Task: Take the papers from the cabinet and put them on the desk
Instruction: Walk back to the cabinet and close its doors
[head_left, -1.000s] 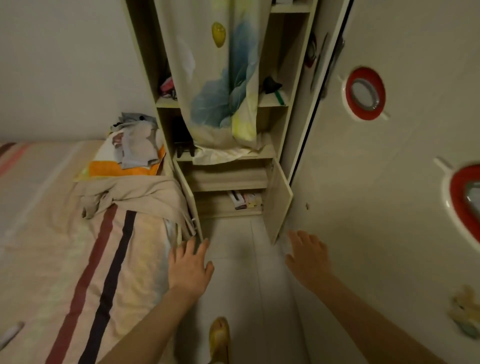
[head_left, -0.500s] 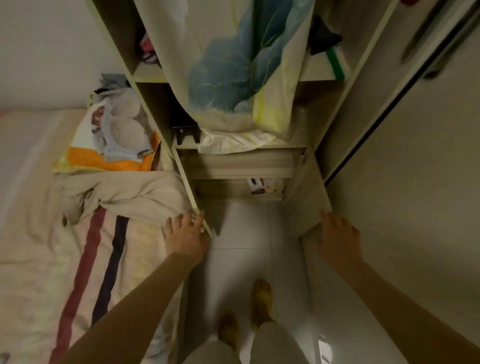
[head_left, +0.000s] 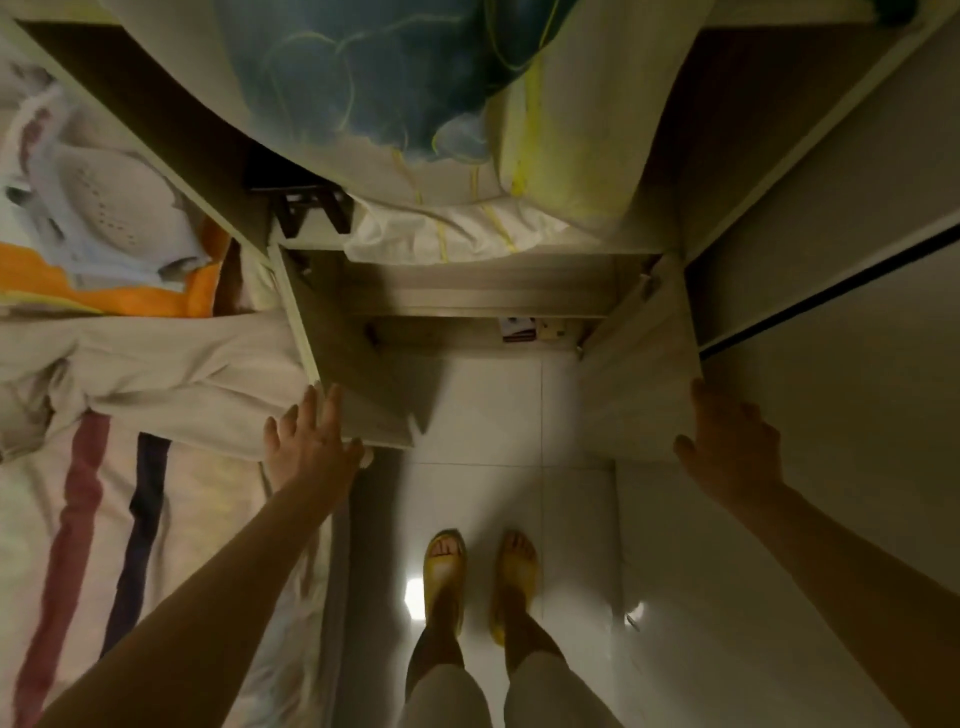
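Observation:
The low cabinet (head_left: 478, 301) stands open just ahead of me, both doors swung out. A small stack of papers (head_left: 530, 330) lies on its bottom shelf at the right, mostly hidden under the shelf above. My left hand (head_left: 311, 447) rests with spread fingers on the front edge of the left door (head_left: 343, 364), thumb under its corner. My right hand (head_left: 727, 447) lies flat, fingers apart, against the outer edge of the right door (head_left: 644, 384). Neither hand holds any paper. No desk is in view.
A bed (head_left: 130, 467) with a striped sheet, a beige blanket and a pile of clothes (head_left: 104, 208) presses against the left door. A floral curtain (head_left: 415, 104) hangs over the upper shelves. A wardrobe wall (head_left: 831, 312) closes the right side. My feet in yellow slippers (head_left: 478, 577) stand on white tile.
I have stepped closer and tilted my head down. Both hands moved forward onto the two door edges, and the doors stand wider apart.

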